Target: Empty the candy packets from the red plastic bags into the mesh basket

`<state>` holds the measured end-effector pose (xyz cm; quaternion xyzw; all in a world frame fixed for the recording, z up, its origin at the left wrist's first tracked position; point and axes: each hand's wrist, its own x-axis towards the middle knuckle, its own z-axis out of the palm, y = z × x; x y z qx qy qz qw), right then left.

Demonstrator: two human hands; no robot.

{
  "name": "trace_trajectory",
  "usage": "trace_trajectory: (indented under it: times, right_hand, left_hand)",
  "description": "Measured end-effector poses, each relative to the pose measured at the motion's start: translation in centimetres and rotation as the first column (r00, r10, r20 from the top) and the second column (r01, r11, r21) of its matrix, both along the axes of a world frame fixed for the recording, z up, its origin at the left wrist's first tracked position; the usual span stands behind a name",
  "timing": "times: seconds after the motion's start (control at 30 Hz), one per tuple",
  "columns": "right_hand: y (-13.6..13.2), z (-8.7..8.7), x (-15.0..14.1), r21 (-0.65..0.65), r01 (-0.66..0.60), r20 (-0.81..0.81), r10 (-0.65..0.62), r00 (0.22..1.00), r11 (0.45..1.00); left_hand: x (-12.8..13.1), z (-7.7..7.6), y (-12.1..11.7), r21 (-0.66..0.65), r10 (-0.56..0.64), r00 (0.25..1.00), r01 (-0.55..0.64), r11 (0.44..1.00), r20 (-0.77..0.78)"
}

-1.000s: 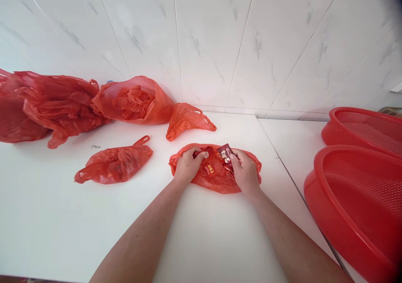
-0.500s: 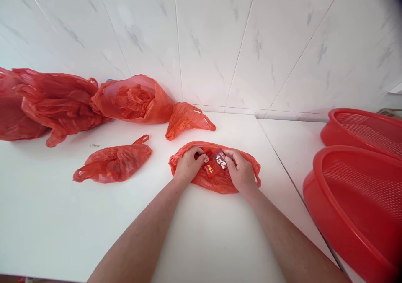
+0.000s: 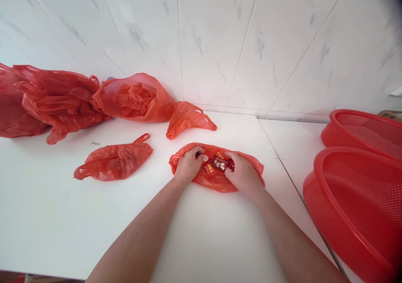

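Note:
An opened red plastic bag point(image 3: 216, 186) lies in front of me with small wrapped packets inside. My left hand point(image 3: 189, 164) reaches in at its left side, fingers curled round something dark that I cannot make out; a white round spot point(image 3: 205, 158) shows by the thumb. At the right side, my right hand point(image 3: 243, 172) has thumb and fingers closed on a small dark red packet point(image 3: 231, 164). Just left of these fingertips lies a dark maroon packet with white print point(image 3: 218, 162). A bright red packet with yellow print point(image 3: 210, 170) lies below it.
A knotted red bag point(image 3: 116, 161) lies to the left on the white table point(image 3: 201, 232). Several more red bags point(image 3: 135, 98) line the tiled wall point(image 3: 213, 44), one small bag point(image 3: 190, 119) among them. Two red plastic baskets point(image 3: 329, 182) stand at the right.
My right hand has lowered the maroon packet among the others, let it go and taken a dark red one beside it. My left hand has barely moved.

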<state>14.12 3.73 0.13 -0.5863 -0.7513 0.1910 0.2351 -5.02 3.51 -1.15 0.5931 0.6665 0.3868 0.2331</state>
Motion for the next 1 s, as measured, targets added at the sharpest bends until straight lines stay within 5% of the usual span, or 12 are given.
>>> trace_trajectory:
  times: [0.13, 0.37, 0.77, 1.0]
  right_hand:
    - [-0.52, 0.61, -0.17, -0.033, -0.006, 0.149, 0.01, 0.989, 0.999]
    - [-0.47, 0.96, -0.11, -0.042, -0.009, 0.183, 0.016, 0.983, 0.999]
    - [-0.28, 0.61, 0.5, -0.03, -0.013, -0.045, 0.012, 0.999, 0.999]
    - [-0.07, 0.46, 0.47, 0.105, 0.032, -0.185, -0.012, 0.983, 0.994]
  left_hand:
    - [0.02, 0.02, 0.04, -0.004, -0.001, 1.0, 0.001, 1.0, 0.002]
    - [-0.02, 0.11, 0.0, -0.011, 0.004, 1.0, -0.005, 1.0, -0.012]
    - [0.19, 0.32, -0.15, -0.03, 0.0, 1.0, 0.0, 1.0, 0.0]
    - [0.13, 0.48, -0.17, -0.016, -0.016, 1.0, 0.016, 1.0, 0.003]
